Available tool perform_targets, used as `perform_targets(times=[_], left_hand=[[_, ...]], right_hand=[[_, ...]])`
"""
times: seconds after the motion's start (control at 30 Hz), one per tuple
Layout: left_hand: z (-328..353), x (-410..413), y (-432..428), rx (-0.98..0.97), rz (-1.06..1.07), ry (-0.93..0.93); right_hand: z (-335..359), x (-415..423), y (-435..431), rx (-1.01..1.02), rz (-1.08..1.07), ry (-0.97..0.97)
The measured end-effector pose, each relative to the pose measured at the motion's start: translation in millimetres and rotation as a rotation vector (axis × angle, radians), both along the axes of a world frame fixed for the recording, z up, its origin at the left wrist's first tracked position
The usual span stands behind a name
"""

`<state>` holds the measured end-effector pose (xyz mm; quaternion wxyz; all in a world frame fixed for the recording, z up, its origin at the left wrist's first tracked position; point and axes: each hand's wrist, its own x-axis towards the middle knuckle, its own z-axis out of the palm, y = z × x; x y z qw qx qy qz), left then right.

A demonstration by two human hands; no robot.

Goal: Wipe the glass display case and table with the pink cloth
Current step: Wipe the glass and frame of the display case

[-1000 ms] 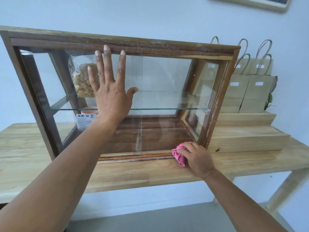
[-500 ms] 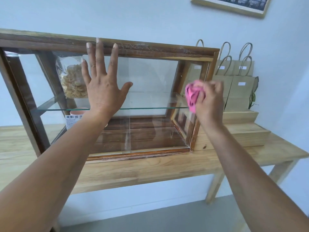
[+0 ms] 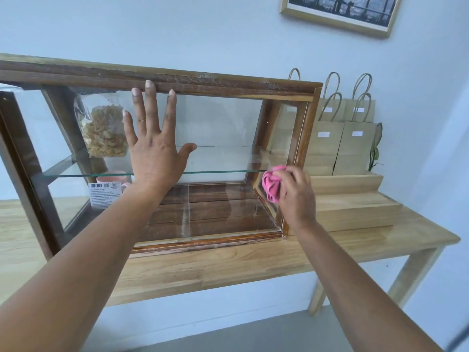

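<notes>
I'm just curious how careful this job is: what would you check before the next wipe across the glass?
1. Pink cloth gripped in the right hand: ok.
2. Cloth on the front glass, near its right edge: ok.
3. Left hand flat on the glass, steadying the display case: ok.
4. Glass free of smears: not ok, streaks show low down.
5. Snack bag and pink cup inside, behind the glass: ok.
6. Table already wiped: cannot tell.
</notes>
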<state>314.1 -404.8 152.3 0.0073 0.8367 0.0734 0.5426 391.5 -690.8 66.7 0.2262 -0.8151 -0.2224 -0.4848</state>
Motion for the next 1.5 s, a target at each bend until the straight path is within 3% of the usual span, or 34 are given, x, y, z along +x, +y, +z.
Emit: perform_targets(times=[0.13, 0.23, 0.4, 0.5, 0.7, 0.8, 0.87, 1.03, 1.1, 1.33, 1.5], left_hand=[[2, -1, -2, -0.007, -0.005, 0.0], [2, -2, -3, -0.008, -0.013, -0.003], [1, -2, -2, -0.002, -0.021, 0.003], [2, -2, -2, -0.001, -0.025, 0.001], [2, -4, -1, 0.006, -0.01, 0.013], [3, -7, 0, 0.025, 0.0, 0.027], [2, -11, 4, 0.046, -0.012, 0.027], [-8, -20, 23, 0.049, 0.022, 0.027], [-11, -23, 29, 0.025, 0.022, 0.064], [-11, -25, 35, 0.085, 0.011, 0.084], [-9, -24, 35, 0.11, 0.034, 0.099]], right_hand=[[-53, -11, -5, -0.089, -0.071, 0.131], [-85, -19, -5, -0.039, -0.073, 0.283], [-104, -31, 31, 0.476, -0.104, 0.523], [-99, -44, 70, 0.712, -0.047, 0.541], [-104, -73, 147, 0.502, 0.222, 0.485], [-99, -78, 157, 0.34, 0.292, 0.413], [-85, -79, 151, 0.348, 0.359, 0.32], [-4, -59, 99, 1.076, 0.467, 0.194], [29, -37, 70, 1.204, 0.423, 0.168], [77, 3, 71, 1.044, 0.367, 0.133], [45, -19, 124, 0.463, 0.291, -0.082]])
